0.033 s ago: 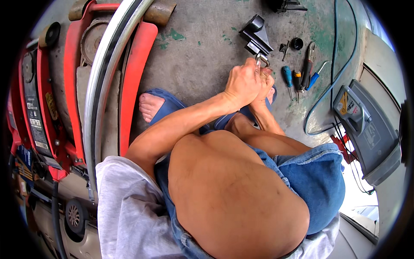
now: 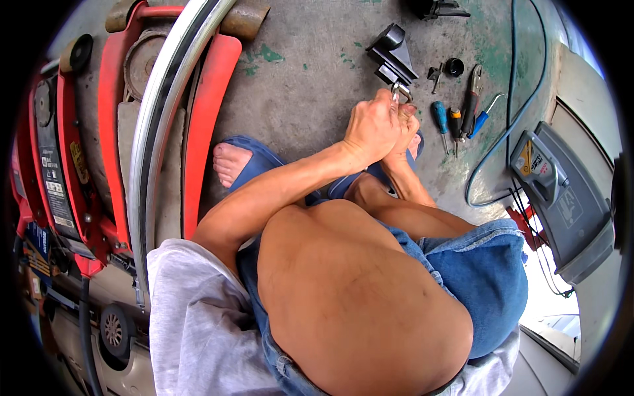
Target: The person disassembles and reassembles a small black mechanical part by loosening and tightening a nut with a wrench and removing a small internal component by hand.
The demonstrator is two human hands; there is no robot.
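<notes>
My left hand and my right hand are closed together above the concrete floor, both at a shiny curved metal piece that sticks out past the fingers. The fingers hide most of that piece, so its kind is unclear. Just beyond it lies a black plastic part with a rounded end. To the right are a small black round cap and a small black piece with a metal pin. Nearer my right hand lie a teal-handled screwdriver, an orange-and-black screwdriver, pliers and a blue-handled hook tool.
Red floor jacks stand at the left, with a long silver-and-black curved strip across one. At the right, a blue hose curves past a grey plastic panel bearing a grey bottle. Another black part lies at the far edge.
</notes>
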